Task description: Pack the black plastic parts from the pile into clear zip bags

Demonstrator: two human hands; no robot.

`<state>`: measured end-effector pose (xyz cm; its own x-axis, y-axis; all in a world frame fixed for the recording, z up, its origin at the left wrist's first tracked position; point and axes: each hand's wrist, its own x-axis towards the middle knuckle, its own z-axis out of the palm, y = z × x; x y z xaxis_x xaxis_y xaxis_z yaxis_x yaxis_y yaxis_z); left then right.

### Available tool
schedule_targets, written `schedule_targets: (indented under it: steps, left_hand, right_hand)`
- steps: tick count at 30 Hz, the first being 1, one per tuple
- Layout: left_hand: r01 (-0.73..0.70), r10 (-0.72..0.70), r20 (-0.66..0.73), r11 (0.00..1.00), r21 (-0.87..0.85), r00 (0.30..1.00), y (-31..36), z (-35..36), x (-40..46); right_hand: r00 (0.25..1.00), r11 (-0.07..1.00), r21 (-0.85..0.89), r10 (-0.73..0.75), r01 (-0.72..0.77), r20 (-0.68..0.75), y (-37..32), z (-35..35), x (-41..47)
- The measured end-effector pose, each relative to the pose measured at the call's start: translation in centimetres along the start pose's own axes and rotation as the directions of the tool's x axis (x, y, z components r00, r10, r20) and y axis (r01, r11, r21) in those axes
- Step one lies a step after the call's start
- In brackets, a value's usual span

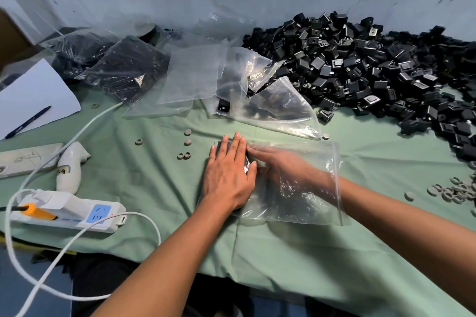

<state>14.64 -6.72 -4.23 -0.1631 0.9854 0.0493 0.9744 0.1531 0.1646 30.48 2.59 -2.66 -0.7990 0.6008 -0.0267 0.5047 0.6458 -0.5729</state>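
Note:
A large pile of black plastic parts (pixel 360 67) covers the back right of the green table. A clear zip bag (pixel 314 203) lies flat at the centre, its mouth pointing right. My right hand (pixel 280 165) is inside this bag, fingers straight, reaching left toward the bag's closed end. My left hand (pixel 228 170) lies flat on top of the bag's left end, fingers straight, pressing down on black parts that show only at its fingertips. Filled bags of black parts (pixel 128 67) lie at the back left.
Empty and part-filled clear bags (pixel 257 90) lie behind my hands. Small grey rings and discs (pixel 187 141) are scattered left of my hands and heaped at the right edge (pixel 456 190). A white power strip (pixel 69 213), cables, a white handheld tool (pixel 70 165), paper and a pen (pixel 28 121) occupy the left.

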Motion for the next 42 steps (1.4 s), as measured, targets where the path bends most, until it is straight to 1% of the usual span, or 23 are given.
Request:
schedule_targets:
  steps: [4, 7, 9, 11, 13, 15, 16, 17, 18, 19, 20, 21, 22, 23, 25, 26, 28, 30, 33, 36, 39, 40, 42]
  left_hand:
    - [0.001, -0.001, 0.005, 1.0, 0.02, 1.0, -0.1, 0.2, 0.1]
    - [-0.002, 0.002, 0.002, 1.0, 0.026, 1.0, -0.2, 0.2, 0.1]
    - [-0.005, 0.005, 0.005, 1.0, 0.022, 1.0, -0.2, 0.2, 0.1]
    - [-0.007, 0.006, 0.007, 1.0, 0.014, 1.0, -0.1, 0.1, 0.1]
    - [-0.003, 0.003, 0.006, 1.0, 0.002, 1.0, -0.1, 0.0, 0.1]
    - [0.002, -0.001, 0.006, 1.0, -0.011, 1.0, -0.1, 0.0, 0.1]
    - [0.003, -0.003, 0.006, 1.0, -0.014, 1.0, 0.0, 0.0, 0.0]
    - [0.004, -0.004, 0.007, 1.0, -0.013, 1.0, 0.0, 0.0, 0.0]
    - [0.003, -0.003, 0.008, 1.0, -0.01, 1.0, 0.0, 0.0, 0.1]
    - [0.003, -0.003, 0.01, 1.0, -0.006, 1.0, 0.0, 0.0, 0.1]
    - [0.004, -0.004, 0.012, 1.0, -0.003, 1.0, 0.0, 0.0, 0.0]
    - [0.006, -0.006, 0.014, 1.0, -0.001, 1.0, 0.0, 0.0, 0.0]
    - [0.008, -0.008, 0.015, 1.0, -0.001, 1.0, 0.0, 0.0, 0.0]
    - [0.008, -0.008, 0.015, 1.0, -0.001, 1.0, 0.0, -0.1, 0.0]
    - [0.009, -0.009, 0.011, 1.0, -0.009, 1.0, 0.1, -0.2, 0.0]
    - [0.01, -0.01, 0.01, 1.0, -0.014, 1.0, 0.1, -0.2, 0.0]
    - [0.01, -0.01, 0.006, 1.0, -0.015, 1.0, 0.1, -0.3, -0.1]
    - [0.011, -0.011, 0.007, 1.0, -0.022, 1.0, 0.1, -0.3, -0.1]
    - [0.008, -0.008, 0.011, 1.0, -0.02, 1.0, 0.1, -0.2, -0.1]
    - [0.006, -0.006, 0.009, 1.0, -0.021, 1.0, 0.0, -0.2, -0.1]
    - [0.007, -0.007, 0.008, 1.0, -0.028, 1.0, 0.0, -0.2, -0.1]
    - [0.009, -0.009, 0.008, 1.0, -0.027, 1.0, 0.0, -0.2, -0.2]
    - [0.01, -0.009, 0.009, 1.0, -0.023, 1.0, 0.0, -0.1, -0.1]
  right_hand:
    - [0.992, 0.99, -0.096, -0.099, 0.106, 0.073, 0.8, -0.3, -0.8]
    - [0.978, 0.98, -0.093, -0.166, 0.179, 0.129, 1.0, -0.8, -1.8]
    - [0.968, 0.985, -0.048, -0.156, 0.168, 0.195, 1.2, -1.6, -2.6]
    - [0.956, 0.988, 0.156, -0.051, 0.006, 0.287, 2.0, -3.3, -3.9]
    - [0.919, 0.926, 0.337, 0.023, -0.167, 0.393, 3.5, -6.2, -5.8]
    - [0.874, 0.875, 0.381, 0.088, -0.297, 0.479, 5.5, -9.7, -7.9]
    - [0.858, 0.847, 0.378, 0.162, -0.374, 0.487, 6.5, -11.4, -8.7]
    - [0.852, 0.813, 0.364, 0.276, -0.454, 0.445, 7.2, -12.7, -9.1]
    - [0.851, 0.787, 0.345, 0.408, -0.512, 0.331, 8.0, -13.7, -9.0]
    - [0.835, 0.775, 0.316, 0.532, -0.547, 0.14, 8.8, -14.1, -8.5]
    - [0.79, 0.775, 0.277, 0.607, -0.567, -0.081, 9.7, -14.2, -7.6]
    - [0.737, 0.785, 0.227, 0.62, -0.577, -0.271, 9.9, -13.9, -6.3]
    - [0.72, 0.809, 0.138, 0.576, -0.572, -0.387, 9.8, -13.5, -5.0]
    - [0.745, 0.828, 0.029, 0.518, -0.559, -0.421, 9.8, -13.0, -3.8]
    - [0.839, 0.842, -0.182, 0.435, -0.508, -0.327, 10.1, -12.0, -1.7]
    - [0.862, 0.831, -0.255, 0.431, -0.495, -0.269, 10.4, -11.5, -0.9]
    - [0.867, 0.8, -0.335, 0.441, -0.497, -0.232, 11.0, -10.5, -0.2]
    - [0.865, 0.802, -0.339, 0.408, -0.492, -0.291, 11.4, -9.6, -0.3]
    - [0.805, 0.819, -0.192, 0.438, -0.541, -0.4, 11.7, -9.2, -1.1]
    - [0.724, 0.79, -0.057, 0.528, -0.611, -0.443, 12.2, -9.6, -3.1]
    - [0.66, 0.803, 0.161, 0.57, -0.574, -0.49, 11.8, -9.9, -5.7]
    - [0.659, 0.803, 0.263, 0.592, -0.535, -0.465, 11.2, -10.2, -6.7]
    - [0.72, 0.774, 0.393, 0.62, -0.496, -0.312, 10.0, -10.9, -8.7]
